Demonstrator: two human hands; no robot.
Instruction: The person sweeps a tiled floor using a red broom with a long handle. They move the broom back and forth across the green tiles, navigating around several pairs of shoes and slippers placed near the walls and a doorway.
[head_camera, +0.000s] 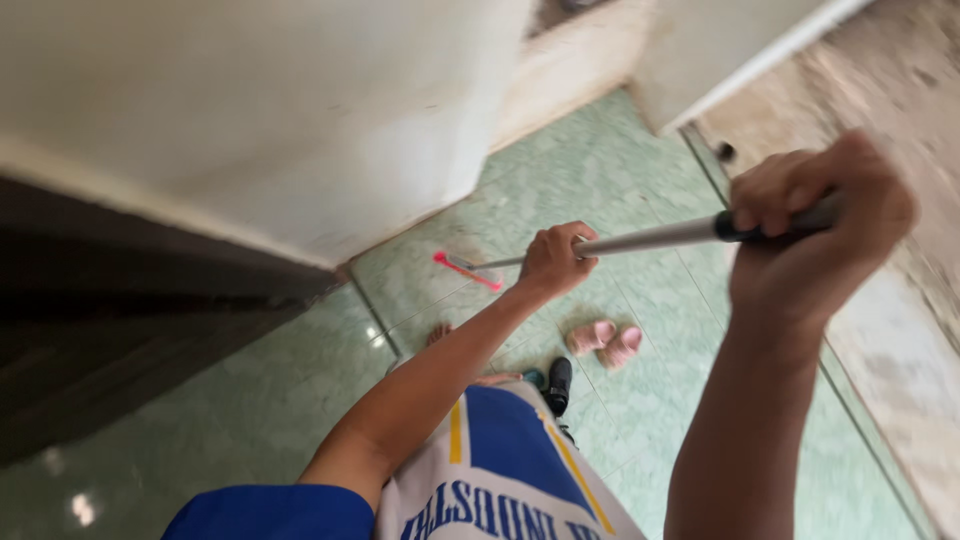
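My left hand (555, 260) grips the lower part of a long grey mop pole (650, 238). Higher up, my right hand (815, 215) is closed around the dark grip at the pole's top end. The pole runs down to a flat pink mop head (467, 270) resting on the green tiled floor (600, 170) near the foot of a white wall. My bare foot (438, 333) shows below my left forearm.
A pair of small pink sandals (605, 342) lies on the tiles near my legs, with a dark shoe (558, 384) beside them. A white wall (280, 120) and dark panel (120, 330) stand at left. A pale worn floor strip (900, 330) runs along the right.
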